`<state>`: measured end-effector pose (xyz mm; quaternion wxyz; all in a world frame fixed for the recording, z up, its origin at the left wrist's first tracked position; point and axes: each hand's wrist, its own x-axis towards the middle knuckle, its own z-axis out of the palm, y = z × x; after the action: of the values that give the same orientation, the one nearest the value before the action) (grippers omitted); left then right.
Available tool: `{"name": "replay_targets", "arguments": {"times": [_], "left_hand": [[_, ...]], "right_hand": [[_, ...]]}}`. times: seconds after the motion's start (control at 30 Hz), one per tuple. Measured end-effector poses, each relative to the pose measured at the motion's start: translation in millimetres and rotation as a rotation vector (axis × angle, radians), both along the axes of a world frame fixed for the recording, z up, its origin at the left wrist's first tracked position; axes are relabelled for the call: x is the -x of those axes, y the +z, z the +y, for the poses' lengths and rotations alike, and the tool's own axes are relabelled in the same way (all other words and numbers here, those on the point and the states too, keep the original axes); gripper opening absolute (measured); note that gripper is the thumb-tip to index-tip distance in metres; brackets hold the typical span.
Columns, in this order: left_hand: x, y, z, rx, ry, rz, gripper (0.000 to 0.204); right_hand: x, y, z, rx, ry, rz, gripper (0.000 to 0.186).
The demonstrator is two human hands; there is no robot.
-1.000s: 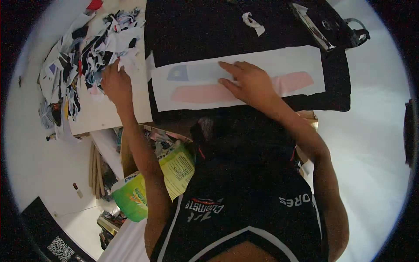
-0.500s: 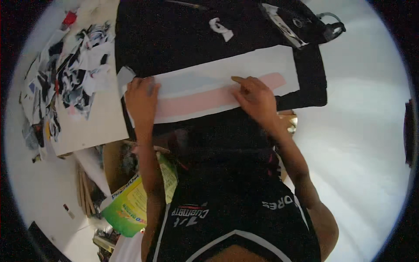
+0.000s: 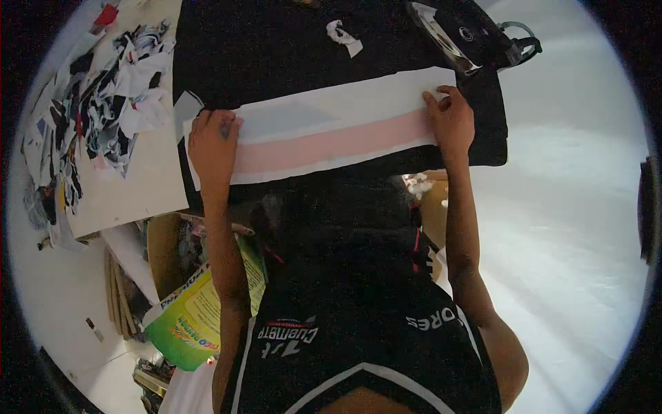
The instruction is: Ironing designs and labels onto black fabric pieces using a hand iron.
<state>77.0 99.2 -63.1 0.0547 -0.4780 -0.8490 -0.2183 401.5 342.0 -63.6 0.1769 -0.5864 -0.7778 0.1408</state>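
A long white strip point(image 3: 376, 93) with a pink band and a pale grey shape lies slantwise across a black cloth surface point(image 3: 276, 62); whether it is fabric or paper I cannot tell. My left hand point(image 3: 214, 148) is at its left end, fingers bent together over the upper edge and thumb beside them. My right hand point(image 3: 453, 127) grips near the right end, with thumb and forefinger curled down onto it. Parts of the strip under both hands are hidden. A black iron point(image 3: 472, 34) rests on its side beyond my right hand, its metal soleplate showing.
A pale board point(image 3: 138, 186) on the left carries a heap of fabric scraps point(image 3: 114, 96). A crumpled white scrap point(image 3: 343, 38) sits on the black cloth. Below the table edge are a cardboard box point(image 3: 165, 255), a green and yellow bag point(image 3: 189, 324) and wooden sticks point(image 3: 118, 297).
My right hand has slid right along the strip, from its middle to near its right end. The left hand stays at the left end. The whole view has shifted slightly.
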Motion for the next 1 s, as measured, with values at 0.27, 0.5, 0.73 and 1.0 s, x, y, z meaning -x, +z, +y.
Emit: {"name": "replay_targets", "arguments": {"times": [0.27, 0.5, 0.73, 1.0], "left_hand": [[2.0, -2.0, 0.3, 0.018, 0.011, -0.004, 0.017], [0.7, 1.2, 0.6, 0.011, 0.008, -0.026, 0.018], [5.3, -5.5, -0.9, -0.008, -0.008, 0.020, 0.015], [8.1, -15.2, -13.3, 0.039, 0.040, -0.086, 0.033]], "right_hand": [[-2.5, -7.8, 2.8, -0.027, 0.014, 0.096, 0.034], [-4.5, -15.1, 7.7, -0.082, 0.060, 0.105, 0.029], [-7.2, -16.3, 9.1, -0.118, 0.085, 0.105, 0.027], [-10.9, -5.8, -1.6, -0.196, 0.095, 0.133, 0.025]]}}
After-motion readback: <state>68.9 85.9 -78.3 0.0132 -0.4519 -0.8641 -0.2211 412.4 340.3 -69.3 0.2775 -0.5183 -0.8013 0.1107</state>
